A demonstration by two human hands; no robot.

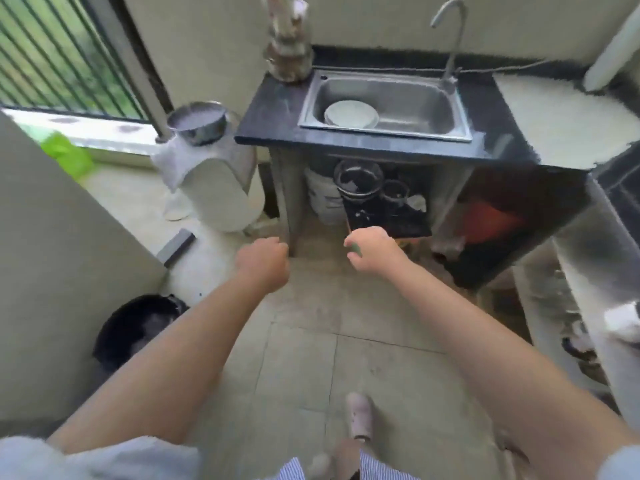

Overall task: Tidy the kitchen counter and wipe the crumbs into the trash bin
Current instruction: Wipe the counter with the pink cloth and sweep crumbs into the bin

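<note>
A dark kitchen counter point(273, 109) with a steel sink point(426, 98) stands ahead of me; a white plate point(349, 114) lies in the sink. Both my arms reach forward over the floor in front of the counter. My left hand point(265, 263) is curled into a fist and holds nothing that I can see. My right hand point(372, 252) is curled round a small green thing point(354, 249), which shows only between the fingers. A black trash bin point(138, 327) stands on the floor at my lower left, beside a wall.
Pots and a black rack point(388, 216) sit under the sink. A white container point(214, 188) topped by a steel bowl point(197, 121) stands left of the counter. A white board point(561, 119) lies on the counter's right part. A faucet point(450, 36) rises behind the sink.
</note>
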